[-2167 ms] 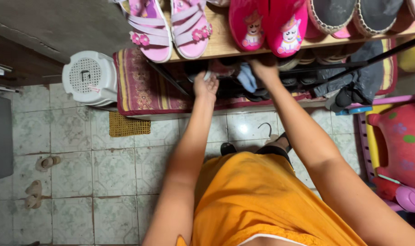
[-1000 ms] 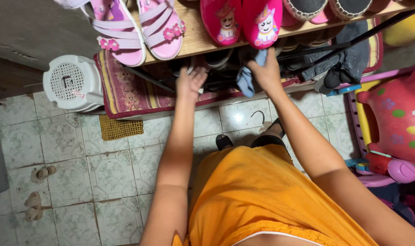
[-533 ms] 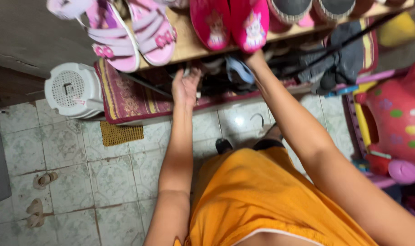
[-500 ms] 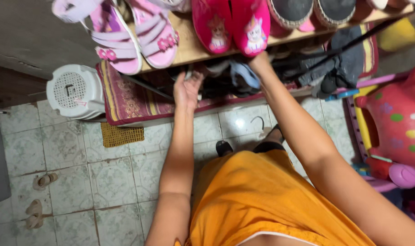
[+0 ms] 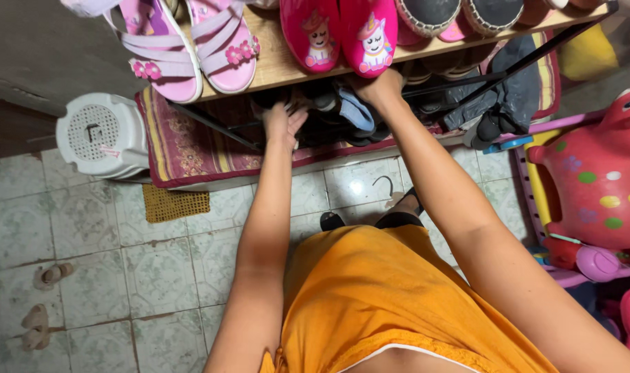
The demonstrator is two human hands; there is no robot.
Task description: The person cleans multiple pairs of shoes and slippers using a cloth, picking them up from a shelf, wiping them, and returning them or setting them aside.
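Both my arms reach under the top board of a wooden shoe rack (image 5: pixel 280 65). My left hand (image 5: pixel 281 124) has its fingers spread, touching dark shoes (image 5: pixel 315 103) on the lower shelf. My right hand (image 5: pixel 378 86) is partly hidden under the board's edge, resting at a blue-grey shoe (image 5: pixel 356 110); its grip cannot be made out. On the top board sit pink strap sandals (image 5: pixel 190 52), bright pink slip-ons (image 5: pixel 339 34) with cartoon faces, and grey-soled espadrilles (image 5: pixel 460 14).
A white plastic stool (image 5: pixel 100 135) stands at the left on a red patterned mat (image 5: pixel 190 148). A pink spotted ride-on toy (image 5: pixel 598 179) is at the right. Small sandals (image 5: pixel 49 276) lie on the tiled floor, and dark clothing (image 5: pixel 508 103) hangs over the rack.
My view has shifted a little and both hands have pushed deeper under the top board. The left hand has opened against the dark shoes.
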